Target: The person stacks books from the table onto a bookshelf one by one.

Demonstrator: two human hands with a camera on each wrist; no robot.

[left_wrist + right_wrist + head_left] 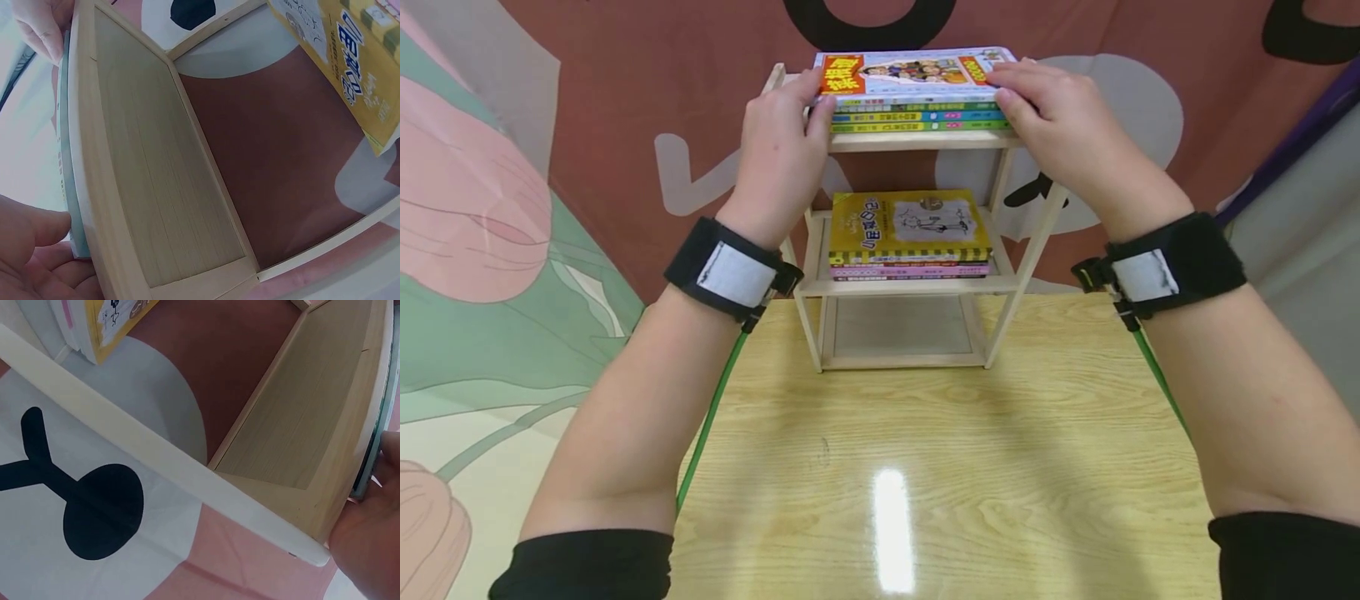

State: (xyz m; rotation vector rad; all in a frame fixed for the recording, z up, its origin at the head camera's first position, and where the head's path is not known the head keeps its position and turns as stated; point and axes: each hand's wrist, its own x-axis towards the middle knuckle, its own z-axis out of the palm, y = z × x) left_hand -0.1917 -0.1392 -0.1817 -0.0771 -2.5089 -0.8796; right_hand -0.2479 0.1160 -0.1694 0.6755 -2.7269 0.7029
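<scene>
A stack of comic-style books [921, 121] lies on the top tier of a pale wooden rack [917, 142]. Its uppermost book [917, 75] has a light blue cover with red and yellow title blocks, and colourful spines face me. At the left end, my left hand [781, 154] grips the stack, thumb by the front edge. My right hand [1071, 125] holds the opposite end, with fingers over the cover's corner and thumb against the spines. From below, the left wrist view shows the left thumb [47, 225] against a book edge right above the shelf board [156, 169].
Yellow-covered books [910, 225] are piled on the middle tier, above a bare bottom tier [898, 325]. Behind the rack hangs a reddish-brown printed cloth [647, 75]. The light wood-look floor [820, 450] stretches in front, and a grey curtain [1300, 233] hangs at the right.
</scene>
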